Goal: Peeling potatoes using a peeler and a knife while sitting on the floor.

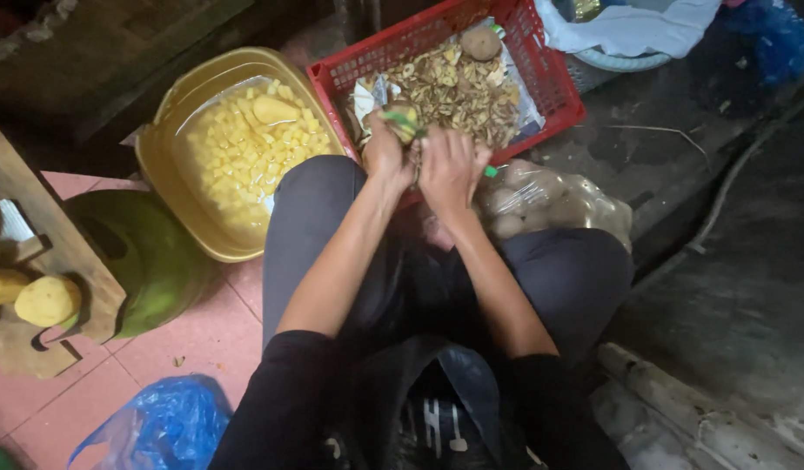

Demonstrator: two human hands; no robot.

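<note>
My left hand [386, 150] is closed around a partly peeled potato [404, 119], holding it over the near edge of a red plastic crate [554, 83]. My right hand [452, 168] grips a green-handled peeler [490, 171] and presses against the potato. The crate holds a heap of brown potato peelings [454, 87] and one unpeeled potato [481, 42]. Both forearms reach forward between my knees.
A yellow basin [163, 157] of water with diced and whole peeled potato sits at left. A clear bag of unpeeled potatoes [550, 202] lies by my right knee. Peeled potatoes [47, 300] rest on a wooden board [36, 209] over a green container [158, 261]. A blue plastic bag [163, 426] lies near.
</note>
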